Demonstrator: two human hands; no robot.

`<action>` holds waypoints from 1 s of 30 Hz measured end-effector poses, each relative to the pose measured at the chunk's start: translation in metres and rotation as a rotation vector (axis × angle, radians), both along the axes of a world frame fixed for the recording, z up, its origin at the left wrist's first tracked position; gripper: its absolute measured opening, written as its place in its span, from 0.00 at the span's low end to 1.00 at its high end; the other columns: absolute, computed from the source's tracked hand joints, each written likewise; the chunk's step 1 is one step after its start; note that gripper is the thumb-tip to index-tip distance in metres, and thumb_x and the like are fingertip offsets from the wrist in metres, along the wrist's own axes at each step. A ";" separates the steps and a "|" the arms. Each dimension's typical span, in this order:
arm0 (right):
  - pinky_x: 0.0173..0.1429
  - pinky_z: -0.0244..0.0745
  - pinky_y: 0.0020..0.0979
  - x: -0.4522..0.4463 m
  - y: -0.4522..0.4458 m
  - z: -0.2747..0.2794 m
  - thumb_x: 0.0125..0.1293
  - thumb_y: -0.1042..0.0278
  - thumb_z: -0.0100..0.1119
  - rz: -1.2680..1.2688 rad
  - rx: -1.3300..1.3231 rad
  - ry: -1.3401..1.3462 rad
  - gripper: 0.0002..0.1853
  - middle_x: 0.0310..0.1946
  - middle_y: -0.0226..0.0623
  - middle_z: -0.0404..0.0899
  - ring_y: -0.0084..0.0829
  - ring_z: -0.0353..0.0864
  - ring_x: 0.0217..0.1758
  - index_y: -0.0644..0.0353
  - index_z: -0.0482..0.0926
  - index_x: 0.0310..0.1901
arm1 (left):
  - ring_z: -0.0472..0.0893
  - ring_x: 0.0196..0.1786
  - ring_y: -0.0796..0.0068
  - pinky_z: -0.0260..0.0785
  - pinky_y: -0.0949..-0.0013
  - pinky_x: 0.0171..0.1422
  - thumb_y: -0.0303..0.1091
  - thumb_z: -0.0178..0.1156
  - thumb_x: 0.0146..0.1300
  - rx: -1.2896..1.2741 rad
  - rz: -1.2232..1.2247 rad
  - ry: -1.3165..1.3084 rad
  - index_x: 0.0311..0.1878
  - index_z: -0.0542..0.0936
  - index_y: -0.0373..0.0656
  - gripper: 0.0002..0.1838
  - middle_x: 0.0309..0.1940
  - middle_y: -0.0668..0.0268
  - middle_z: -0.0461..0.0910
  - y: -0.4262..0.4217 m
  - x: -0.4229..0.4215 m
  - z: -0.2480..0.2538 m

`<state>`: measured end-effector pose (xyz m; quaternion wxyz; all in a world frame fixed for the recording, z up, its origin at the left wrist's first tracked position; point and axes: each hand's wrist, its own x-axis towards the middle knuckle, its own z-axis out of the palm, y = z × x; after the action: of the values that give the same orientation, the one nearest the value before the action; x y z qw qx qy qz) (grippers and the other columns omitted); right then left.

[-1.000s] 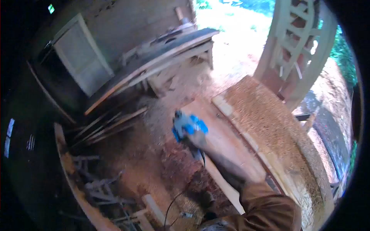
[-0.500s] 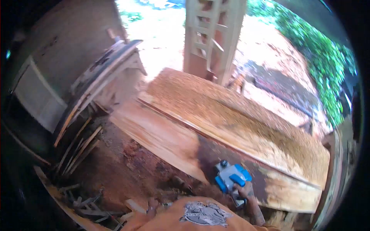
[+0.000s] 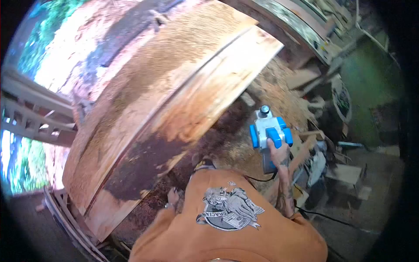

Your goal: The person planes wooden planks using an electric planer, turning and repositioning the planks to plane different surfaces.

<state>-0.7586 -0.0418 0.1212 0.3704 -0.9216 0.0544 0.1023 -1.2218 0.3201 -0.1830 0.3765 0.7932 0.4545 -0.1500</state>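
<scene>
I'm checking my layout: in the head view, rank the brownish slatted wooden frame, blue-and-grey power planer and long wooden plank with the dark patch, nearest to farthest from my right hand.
1. Blue-and-grey power planer: gripped in your right hand.
2. Long wooden plank with the dark patch: to the hand's left.
3. Brownish slatted wooden frame: at the picture's left edge.

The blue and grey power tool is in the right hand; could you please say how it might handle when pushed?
The power tool should feel stiff, given its blocky, hard-looking housing. It is probably manageable in weight, as the right hand alone holds it up. The dark cord trailing by its rear may tug or snag.
</scene>
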 end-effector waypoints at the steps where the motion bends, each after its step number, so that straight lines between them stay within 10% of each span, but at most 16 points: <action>1: 0.46 0.77 0.45 0.054 -0.047 0.000 0.67 0.51 0.66 -0.031 0.053 -0.010 0.22 0.32 0.52 0.86 0.47 0.87 0.38 0.68 0.85 0.42 | 0.86 0.44 0.45 0.77 0.51 0.49 0.31 0.51 0.72 -0.101 -0.026 -0.019 0.53 0.79 0.31 0.15 0.40 0.43 0.85 -0.022 0.065 -0.013; 8: 0.26 0.68 0.34 0.092 -0.177 0.010 0.71 0.48 0.63 -0.326 0.142 0.033 0.22 0.18 0.35 0.75 0.28 0.76 0.20 0.65 0.83 0.44 | 0.89 0.40 0.57 0.79 0.58 0.45 0.33 0.52 0.75 -0.265 -0.200 -0.035 0.52 0.81 0.35 0.13 0.31 0.53 0.87 -0.060 0.240 -0.017; 16: 0.18 0.63 0.30 0.293 -0.292 -0.005 0.72 0.46 0.63 -0.429 0.149 0.028 0.22 0.15 0.30 0.71 0.24 0.70 0.13 0.58 0.77 0.33 | 0.82 0.56 0.38 0.74 0.46 0.58 0.53 0.52 0.74 -0.408 -0.179 0.231 0.56 0.83 0.40 0.25 0.49 0.40 0.83 -0.172 0.431 -0.064; 24: 0.19 0.59 0.28 0.522 -0.336 0.022 0.73 0.49 0.62 -0.050 0.039 0.077 0.22 0.14 0.28 0.71 0.21 0.68 0.13 0.65 0.85 0.47 | 0.84 0.55 0.44 0.74 0.52 0.58 0.51 0.53 0.74 -0.447 0.090 0.110 0.57 0.83 0.41 0.23 0.48 0.42 0.84 -0.286 0.573 -0.017; 27: 0.35 0.75 0.40 0.627 -0.362 -0.010 0.68 0.46 0.66 0.156 -0.189 0.089 0.25 0.24 0.39 0.82 0.34 0.82 0.28 0.65 0.85 0.48 | 0.84 0.55 0.44 0.75 0.52 0.57 0.52 0.55 0.73 -0.367 0.162 -0.009 0.54 0.84 0.41 0.24 0.48 0.42 0.85 -0.342 0.634 0.004; 30: 0.32 0.72 0.35 0.724 -0.359 -0.041 0.68 0.48 0.68 0.447 -0.281 -0.094 0.23 0.23 0.32 0.79 0.26 0.77 0.26 0.65 0.83 0.41 | 0.86 0.51 0.45 0.75 0.52 0.56 0.50 0.55 0.72 -0.337 0.130 0.358 0.50 0.85 0.41 0.22 0.45 0.43 0.86 -0.403 0.687 0.001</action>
<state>-0.0342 -0.4008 0.0799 0.2091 -0.9569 -0.1539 0.1298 -0.5350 -0.0826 -0.1824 0.4258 0.6492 0.5326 -0.3370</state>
